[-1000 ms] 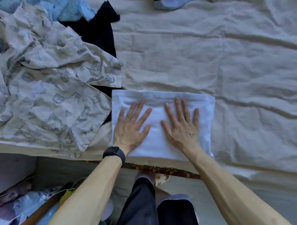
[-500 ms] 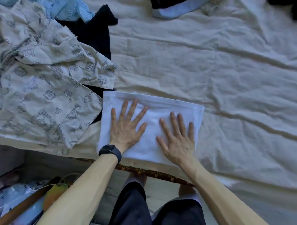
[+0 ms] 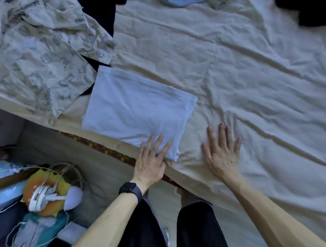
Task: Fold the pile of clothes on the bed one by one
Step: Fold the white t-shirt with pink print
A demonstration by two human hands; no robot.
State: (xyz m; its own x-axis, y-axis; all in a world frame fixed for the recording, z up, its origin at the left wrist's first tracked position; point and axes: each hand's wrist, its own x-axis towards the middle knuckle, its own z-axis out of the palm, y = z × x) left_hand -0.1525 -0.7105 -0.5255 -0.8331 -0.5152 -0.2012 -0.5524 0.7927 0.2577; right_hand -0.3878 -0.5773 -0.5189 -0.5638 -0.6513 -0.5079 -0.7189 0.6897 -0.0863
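Having left white cloth (image 3: 137,109), right hand (image 3: 223,156) flat on bedsheet (image 3: 247,79); left hand (image 3: 150,164) splayed on corner.

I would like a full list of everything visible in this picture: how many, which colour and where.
folded cloth: one, white, near bed edge, centre.
patterned garment: one, beige with grey print, unfolded, left of the folded cloth.
black garment: one, black, partly under the patterned garment.
bed sheet: one, cream, wrinkled, over the bed.
pale blue item: one, top edge, cut off.
floor clutter: several, orange, white and teal, lower left beside the bed; kinds unclear.
watch: one, black, left wrist.
left hand: one, fingers straight, on the folded cloth's near corner.
right hand: one, flat on the bed sheet, right of the folded cloth, not touching it.
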